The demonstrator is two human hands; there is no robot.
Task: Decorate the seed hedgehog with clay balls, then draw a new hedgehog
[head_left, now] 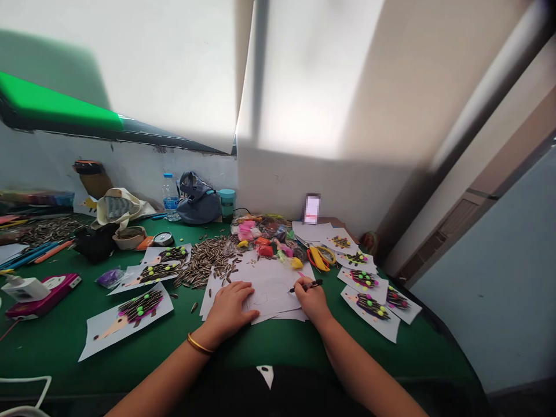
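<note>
My right hand [311, 300] is closed around a black pen [311, 285], its tip at the right part of a white sheet of paper [271, 284]. Faint drawn lines show on that sheet. A thin pink piece sticks up by the fingers; I cannot make out what it is. My left hand [231, 307] lies flat on the sheet's left edge, fingers spread, with a gold bangle on the wrist. Other sheets lie beneath. A pile of sunflower seeds [208, 259] reaches onto the papers from the left, some single seeds close to my left hand.
Hedgehog pictures made with seeds lie left [130, 318] and right [369, 313]. Behind the paper are bagged coloured clay [264, 246] and yellow-handled scissors [320, 258]. A phone [311, 209] leans on the wall. A water bottle [170, 200], blue bag [198, 202] and magenta box [43, 296] stand left.
</note>
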